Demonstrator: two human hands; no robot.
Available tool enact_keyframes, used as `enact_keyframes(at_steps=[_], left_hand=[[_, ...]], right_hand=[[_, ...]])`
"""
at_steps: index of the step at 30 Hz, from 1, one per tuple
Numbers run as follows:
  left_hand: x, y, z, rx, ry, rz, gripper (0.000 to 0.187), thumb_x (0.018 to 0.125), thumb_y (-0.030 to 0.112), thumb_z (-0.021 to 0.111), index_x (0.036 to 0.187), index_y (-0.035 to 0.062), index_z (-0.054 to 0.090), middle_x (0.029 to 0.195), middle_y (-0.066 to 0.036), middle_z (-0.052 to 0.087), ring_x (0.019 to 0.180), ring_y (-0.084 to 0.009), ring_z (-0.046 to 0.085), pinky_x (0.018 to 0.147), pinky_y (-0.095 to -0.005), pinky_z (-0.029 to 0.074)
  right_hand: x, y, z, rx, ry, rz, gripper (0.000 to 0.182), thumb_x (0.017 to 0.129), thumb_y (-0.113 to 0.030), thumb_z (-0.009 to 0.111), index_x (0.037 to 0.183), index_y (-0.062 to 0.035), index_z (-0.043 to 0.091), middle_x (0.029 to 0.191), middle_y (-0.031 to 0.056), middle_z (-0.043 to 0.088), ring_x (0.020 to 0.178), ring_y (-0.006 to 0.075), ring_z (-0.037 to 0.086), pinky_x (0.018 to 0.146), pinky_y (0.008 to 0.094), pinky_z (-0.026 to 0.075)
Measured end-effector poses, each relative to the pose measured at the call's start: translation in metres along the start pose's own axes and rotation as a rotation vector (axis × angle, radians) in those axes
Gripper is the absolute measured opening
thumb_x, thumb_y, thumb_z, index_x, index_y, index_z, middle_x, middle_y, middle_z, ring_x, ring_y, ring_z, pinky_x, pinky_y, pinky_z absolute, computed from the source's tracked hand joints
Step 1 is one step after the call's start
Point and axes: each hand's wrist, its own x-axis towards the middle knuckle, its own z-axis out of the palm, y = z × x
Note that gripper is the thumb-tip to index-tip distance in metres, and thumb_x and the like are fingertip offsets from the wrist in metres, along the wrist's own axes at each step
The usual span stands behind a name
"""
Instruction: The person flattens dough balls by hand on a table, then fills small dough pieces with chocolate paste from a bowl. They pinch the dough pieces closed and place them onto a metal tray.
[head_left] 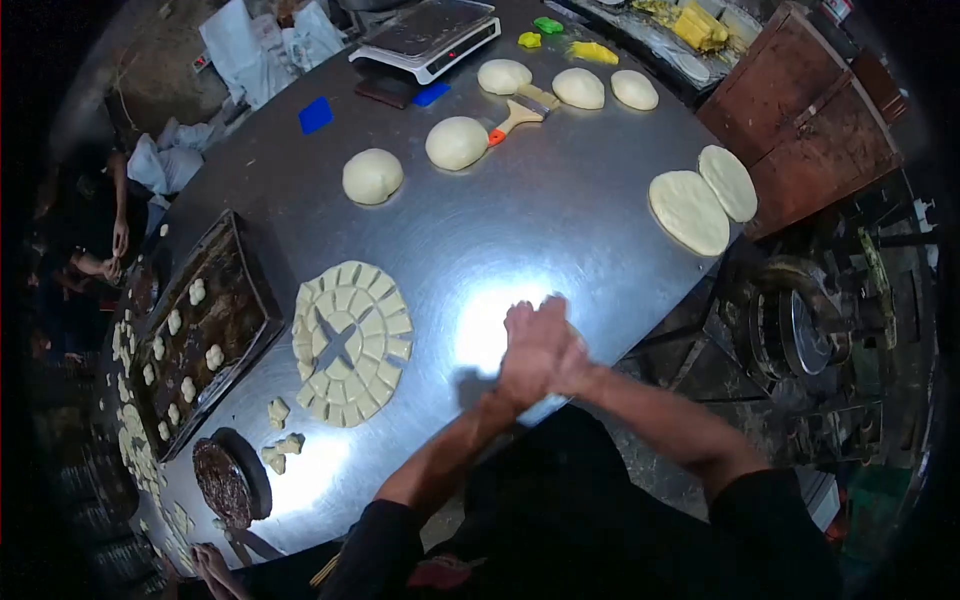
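Near the front edge of the steel table, my left hand and my right hand are pressed together, one overlapping the other. Both have closed fingers and bear down close over the tabletop. A thin pale edge peeks out to the right of the fingers; what lies beneath is hidden and I cannot tell what it is. To the left of my hands lies a flat dough round, cut into rings of small pieces, with a cross-shaped gap at its middle. Small dough pieces sit just below it.
Dough balls, a brush and a scale occupy the far side. Two flattened dough discs lie at the right edge. At left are a dark tray of dough pieces, a round dark pan and other people's hands.
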Motion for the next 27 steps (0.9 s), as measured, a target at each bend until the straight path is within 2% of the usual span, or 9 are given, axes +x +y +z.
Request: enact_keyframes(at_steps=[1,3,4,5,10,12,15,18,27], left_hand=[[-0.013,0.016,0.007,-0.426,0.378,0.3,0.071,0.082,0.034,0.061,0.139,-0.0045,0.04,0.142,-0.023,0.042,0.137,-0.0364,0.032,0.114,-0.0528,0.016],[-0.015,-0.004,0.026,-0.085,0.387,0.319,0.069,0.081,0.029,0.06,0.138,-0.0044,0.041,0.141,-0.022,0.044,0.138,-0.0343,0.031,0.115,-0.0514,0.015],[-0.005,-0.016,0.028,0.266,0.408,0.347,0.067,0.079,0.023,0.06,0.138,-0.0044,0.041,0.14,-0.021,0.046,0.139,-0.0323,0.03,0.115,-0.0501,0.014],[0.002,-0.026,0.029,0.086,0.119,0.243,0.071,0.081,0.023,0.057,0.143,-0.0041,0.035,0.148,-0.02,0.036,0.142,-0.033,0.026,0.115,-0.0556,0.008],[0.057,-0.068,0.02,0.203,0.101,0.302,0.066,0.092,0.03,0.048,0.146,-0.0027,0.029,0.153,-0.018,0.027,0.143,-0.0309,0.023,0.117,-0.0494,0.011],[0.052,-0.059,0.011,-0.169,0.18,0.026,0.072,0.091,0.038,0.05,0.144,-0.0058,0.029,0.153,-0.021,0.026,0.142,-0.0338,0.024,0.116,-0.05,0.013],[-0.008,-0.087,0.021,0.511,0.154,0.213,0.083,0.087,0.048,0.054,0.142,-0.0096,0.029,0.151,-0.025,0.027,0.142,-0.0363,0.024,0.116,-0.0514,0.015],[-0.003,-0.09,0.007,0.406,0.13,0.167,0.092,0.081,0.056,0.058,0.138,-0.0116,0.034,0.147,-0.028,0.03,0.141,-0.0372,0.025,0.115,-0.053,0.017],[-0.018,-0.07,-0.001,0.566,-0.036,0.126,0.08,0.092,0.054,0.046,0.145,-0.0035,0.029,0.154,-0.027,0.015,0.144,-0.0404,0.01,0.115,-0.0563,0.005]], right_hand=[[0.0,0.008,0.01,-0.001,-0.003,0.005,0.057,0.09,-0.03,0.053,0.136,-0.0009,0.038,0.139,0.0222,0.04,0.131,0.0356,0.039,0.105,0.0534,0.033],[-0.001,0.022,0.037,-1.243,0.182,-0.166,0.068,0.093,-0.036,0.045,0.147,-0.0031,0.022,0.152,0.0213,0.022,0.142,0.034,0.022,0.116,0.0467,0.023],[0.02,0.031,0.028,-1.243,0.184,-0.174,0.068,0.093,-0.036,0.045,0.147,-0.0031,0.022,0.152,0.0213,0.022,0.142,0.034,0.022,0.116,0.0467,0.023],[0.043,0.041,0.018,-1.155,0.17,-0.176,0.067,0.093,-0.038,0.044,0.147,-0.0035,0.023,0.152,0.0211,0.023,0.142,0.0339,0.022,0.116,0.0475,0.021],[0.058,0.025,-0.02,-0.707,0.038,-0.142,0.065,0.095,-0.043,0.041,0.146,-0.0055,0.027,0.152,0.0201,0.024,0.142,0.0332,0.02,0.116,0.0514,0.011],[0.057,0.013,-0.024,-0.519,0.0,-0.122,0.064,0.096,-0.045,0.039,0.146,-0.0063,0.028,0.152,0.0197,0.025,0.143,0.0329,0.019,0.116,0.053,0.007],[0.042,0.02,-0.05,-0.787,-0.159,0.074,0.066,0.096,-0.051,0.036,0.148,-0.0107,0.028,0.155,0.0163,0.02,0.145,0.0299,0.014,0.115,0.0572,0.007],[0.062,0.035,-0.061,-0.775,-0.071,-0.091,0.064,0.094,-0.05,0.043,0.148,-0.0175,0.031,0.155,0.0153,0.021,0.145,0.0304,0.014,0.115,0.0581,0.007],[-0.013,0.014,-0.066,-0.754,-0.068,0.194,0.059,0.096,-0.043,0.043,0.149,-0.0197,0.029,0.157,0.0152,0.015,0.146,0.035,0.009,0.112,0.0627,0.008]])
